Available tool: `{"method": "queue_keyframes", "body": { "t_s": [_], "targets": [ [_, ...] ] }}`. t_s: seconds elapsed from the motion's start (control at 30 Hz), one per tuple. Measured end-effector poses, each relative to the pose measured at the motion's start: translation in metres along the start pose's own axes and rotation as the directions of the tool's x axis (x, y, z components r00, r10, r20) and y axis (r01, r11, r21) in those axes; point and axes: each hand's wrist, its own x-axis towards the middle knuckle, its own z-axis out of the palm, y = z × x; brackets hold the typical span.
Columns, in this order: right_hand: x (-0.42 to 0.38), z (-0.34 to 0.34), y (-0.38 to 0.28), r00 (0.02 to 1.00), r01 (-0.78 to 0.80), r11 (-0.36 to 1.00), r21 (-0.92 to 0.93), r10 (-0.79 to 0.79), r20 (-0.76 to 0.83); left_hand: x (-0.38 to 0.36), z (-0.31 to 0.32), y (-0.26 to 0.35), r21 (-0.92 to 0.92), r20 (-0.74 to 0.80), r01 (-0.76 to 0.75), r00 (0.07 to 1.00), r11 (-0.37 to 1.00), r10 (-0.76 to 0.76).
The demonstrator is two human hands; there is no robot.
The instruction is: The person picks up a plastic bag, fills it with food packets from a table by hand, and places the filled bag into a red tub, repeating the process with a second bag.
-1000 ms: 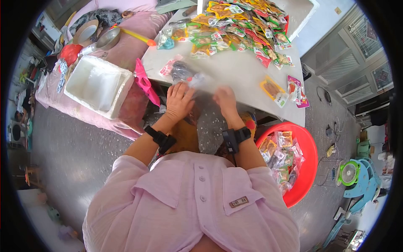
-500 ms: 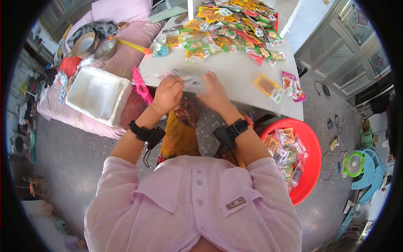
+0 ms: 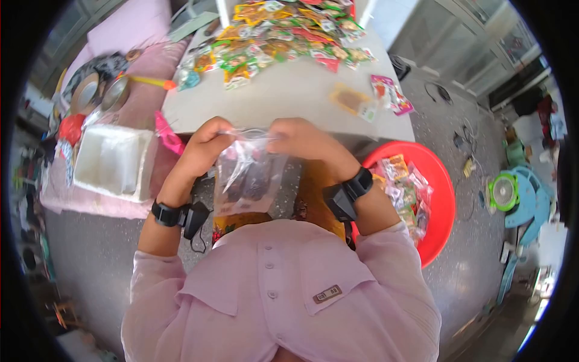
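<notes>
A clear plastic bag (image 3: pixel 246 178) hangs upright in front of the table edge, pinched along its top by both hands. My left hand (image 3: pixel 208 142) is closed on its upper left corner, and my right hand (image 3: pixel 301 140) grips the upper right side. The floor and trousers show through the bag, and I cannot make out anything inside it. On the white table (image 3: pixel 199 108) beyond lies a spread of small snack packets (image 3: pixel 283 39) in yellow, green and red. One yellow packet (image 3: pixel 351 102) lies apart, near two pink packets (image 3: pixel 391 95) at the right edge.
A red basin (image 3: pixel 443 205) holding several packets stands right of the table. To the left, a white foam box (image 3: pixel 114 163) rests on a pink-covered bed (image 3: pixel 57 190), near a pink plastic item (image 3: pixel 169 134). A green fan (image 3: pixel 503 192) stands far right.
The bag has come off the tabletop toward me and now hangs stretched out between both hands. My view has shifted, so the table appears further left and higher.
</notes>
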Motion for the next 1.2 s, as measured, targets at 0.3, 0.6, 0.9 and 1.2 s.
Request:
{"method": "queue_keyframes", "body": {
  "t_s": [0.3,0.6,0.9,1.2],
  "targets": [
    [-0.050,0.053,0.036,0.959,-0.070,0.961,0.266,0.139,-0.248,-0.031,0.032,-0.047,-0.130,0.113,0.288,0.955,0.949,-0.274],
    [-0.098,0.030,0.016,0.986,-0.029,1.000,0.004,0.030,-0.165,-0.014,0.069,-0.032,0.280,0.230,0.060,0.965,0.958,-0.128],
    [-0.126,0.030,0.017,0.936,-0.096,0.970,0.225,0.164,-0.310,0.010,0.101,-0.021,0.456,0.287,-0.057,0.954,0.888,-0.086],
    [-0.177,0.011,0.036,0.827,-0.067,0.952,0.300,0.221,-0.517,0.037,0.112,-0.024,0.076,0.538,0.149,0.827,0.986,-0.166]
  ]
}}
